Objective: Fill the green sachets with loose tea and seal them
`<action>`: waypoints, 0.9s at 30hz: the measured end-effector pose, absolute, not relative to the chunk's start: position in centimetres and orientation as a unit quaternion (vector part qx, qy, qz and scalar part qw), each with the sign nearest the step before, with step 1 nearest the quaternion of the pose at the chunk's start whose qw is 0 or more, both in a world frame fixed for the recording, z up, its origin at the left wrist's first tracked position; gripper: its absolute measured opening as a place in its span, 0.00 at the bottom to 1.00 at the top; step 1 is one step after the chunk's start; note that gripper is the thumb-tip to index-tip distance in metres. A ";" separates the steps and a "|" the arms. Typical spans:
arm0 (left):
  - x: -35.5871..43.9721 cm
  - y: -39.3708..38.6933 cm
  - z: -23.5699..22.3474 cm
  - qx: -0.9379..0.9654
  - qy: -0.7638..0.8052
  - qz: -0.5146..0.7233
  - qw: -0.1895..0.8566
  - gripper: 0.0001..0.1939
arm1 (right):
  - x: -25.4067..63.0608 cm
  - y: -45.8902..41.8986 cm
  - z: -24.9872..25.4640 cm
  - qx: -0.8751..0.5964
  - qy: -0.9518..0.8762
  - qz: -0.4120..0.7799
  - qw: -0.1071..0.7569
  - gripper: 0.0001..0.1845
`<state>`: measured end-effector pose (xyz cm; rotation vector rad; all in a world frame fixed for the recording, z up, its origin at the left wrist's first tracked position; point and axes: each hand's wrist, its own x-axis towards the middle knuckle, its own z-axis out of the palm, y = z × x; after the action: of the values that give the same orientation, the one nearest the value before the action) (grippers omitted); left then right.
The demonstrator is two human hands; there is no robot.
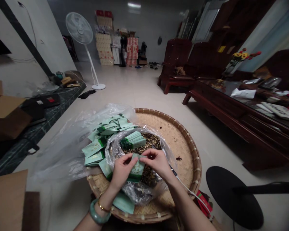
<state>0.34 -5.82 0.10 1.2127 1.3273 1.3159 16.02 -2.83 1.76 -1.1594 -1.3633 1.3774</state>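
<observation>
Left hand (121,166) and right hand (157,162) grip 1 green packet (137,169) near its top edge with fingers (149,153)

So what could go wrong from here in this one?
The green packet pinched by the left hand and right hand could slip onto the loose dried pieces below. The stacked packets on those pieces might topple if the clear bag is nudged. The white cable near the right forearm could get snagged.
</observation>
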 end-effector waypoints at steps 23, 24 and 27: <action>1.0 -6.3 0.1 0.421 0.535 0.507 0.529 0.19 | 16.3 -4.8 1.0 -0.470 -0.477 0.557 0.490 0.06; 1.0 -6.3 0.2 0.418 0.521 0.481 0.568 0.21 | 16.3 -4.8 1.0 -0.469 -0.478 0.556 0.493 0.06; 1.1 -6.3 0.6 0.433 0.494 0.405 0.636 0.21 | 16.6 -5.0 0.8 -0.463 -0.497 0.536 0.501 0.03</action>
<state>1.09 -6.26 0.60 0.9891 1.1286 0.9258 16.57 -5.04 0.83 -1.1197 -1.2009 1.2955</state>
